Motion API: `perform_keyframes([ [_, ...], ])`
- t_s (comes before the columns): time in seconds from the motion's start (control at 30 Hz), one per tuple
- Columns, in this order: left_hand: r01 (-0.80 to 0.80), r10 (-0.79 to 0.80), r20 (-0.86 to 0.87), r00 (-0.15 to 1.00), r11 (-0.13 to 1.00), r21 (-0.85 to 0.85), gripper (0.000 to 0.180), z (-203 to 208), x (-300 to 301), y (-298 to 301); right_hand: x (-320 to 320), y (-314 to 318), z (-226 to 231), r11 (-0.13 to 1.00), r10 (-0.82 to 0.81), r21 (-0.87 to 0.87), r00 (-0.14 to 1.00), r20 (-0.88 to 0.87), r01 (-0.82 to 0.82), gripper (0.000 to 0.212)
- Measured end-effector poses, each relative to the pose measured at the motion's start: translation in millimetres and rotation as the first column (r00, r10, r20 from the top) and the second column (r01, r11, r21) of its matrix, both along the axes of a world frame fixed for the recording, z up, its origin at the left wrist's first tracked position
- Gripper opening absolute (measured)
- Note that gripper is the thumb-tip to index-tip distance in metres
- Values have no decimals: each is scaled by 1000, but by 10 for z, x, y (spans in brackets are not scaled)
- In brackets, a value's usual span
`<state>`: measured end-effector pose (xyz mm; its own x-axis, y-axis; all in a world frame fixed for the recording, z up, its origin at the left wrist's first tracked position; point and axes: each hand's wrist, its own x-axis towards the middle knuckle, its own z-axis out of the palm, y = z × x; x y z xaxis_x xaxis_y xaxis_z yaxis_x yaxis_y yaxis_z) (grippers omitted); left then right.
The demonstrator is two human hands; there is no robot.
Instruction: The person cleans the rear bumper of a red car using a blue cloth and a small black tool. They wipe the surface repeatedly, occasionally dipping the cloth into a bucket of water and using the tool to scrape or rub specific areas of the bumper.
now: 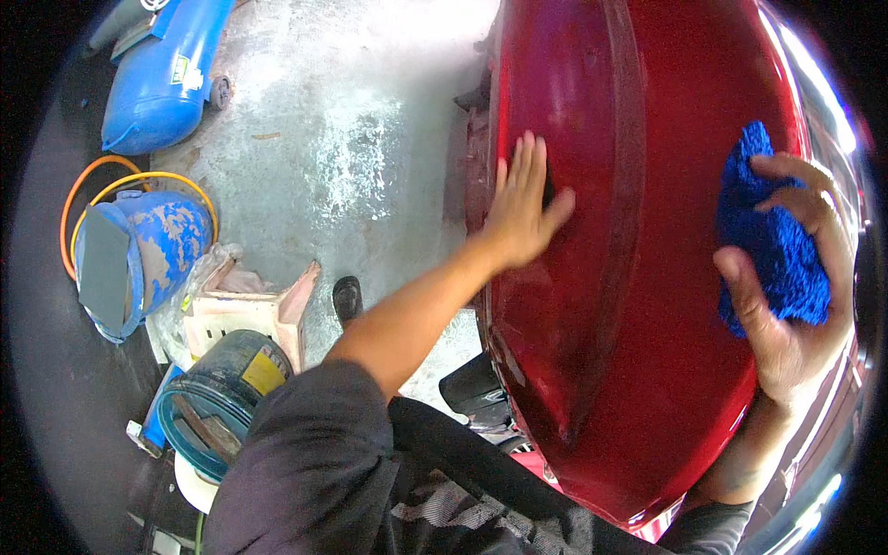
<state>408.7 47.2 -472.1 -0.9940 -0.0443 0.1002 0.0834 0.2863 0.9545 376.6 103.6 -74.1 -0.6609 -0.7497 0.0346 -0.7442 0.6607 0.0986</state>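
A glossy red car body panel [638, 305] fills the right half of the view. My left hand [523, 203] lies flat on its left edge, fingers together and pointing up, with a small dark piece partly hidden under the palm. My right hand [786, 305] sits at the panel's right side and grips a fluffy blue cloth [772, 236], bunched between thumb and fingers. Both forearms come in from below, over my dark sleeve.
Wet concrete floor [351, 139] stretches left of the panel. A blue air tank [162, 79] lies at the top left. A blue bucket [139, 254] with orange hose [83, 180] around it, a dark round container [222, 398] and a pale box [245, 310] stand at the left.
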Motion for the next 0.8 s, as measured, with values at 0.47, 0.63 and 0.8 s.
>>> perform_keyframes([
  [0.47, -13, 12, -99, 995, 1000, -17, 91, 353, -583, -178, -107, 340, -165, 926, -194, -352, 972, -132, 137, 32],
  [0.63, 214, -209, -128, 969, 977, 23, 116, 241, 532, 104, -49, 293, -77, 947, -233, -246, 968, -93, 204, 26],
  [0.8, 13, -14, -150, 989, 1000, -14, 91, 455, -1019, -227, -89, 266, -65, 970, -134, -221, 983, -125, 104, 25],
])
